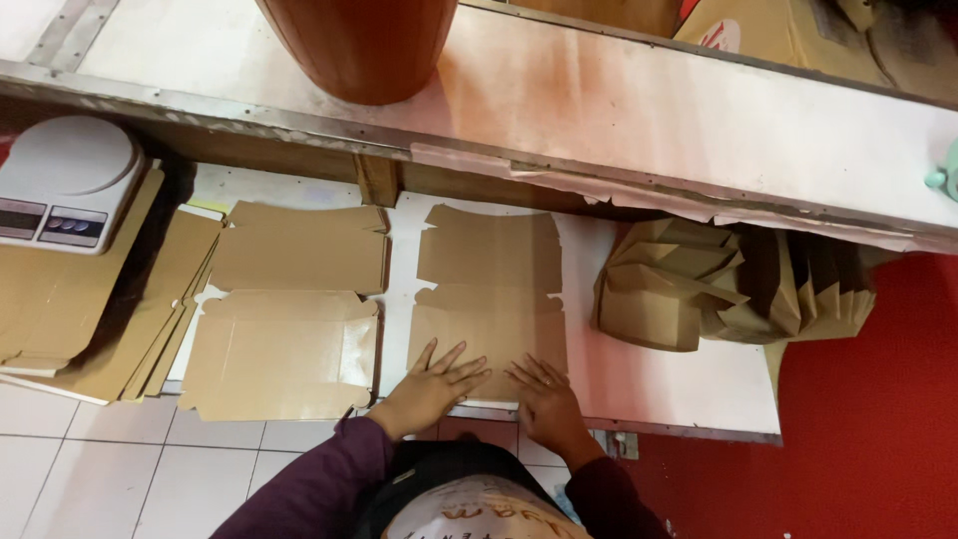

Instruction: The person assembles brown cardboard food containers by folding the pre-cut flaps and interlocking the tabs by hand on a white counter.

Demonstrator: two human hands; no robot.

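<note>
Head view, lower centre: both hands lie flat on an unfolded brown cardboard box blank [489, 299] on the white surface [659, 379]. The left hand [434, 384] and right hand [544, 394] press its near edge, fingers spread and gripping nothing. It looks like the flattening or creasing step; folding a flap would call for a lift along a score line. Another flat blank [284, 334] lies to the left, folded boxes [728, 284] at right, a white kitchen scale [60, 185] upper left.
</note>
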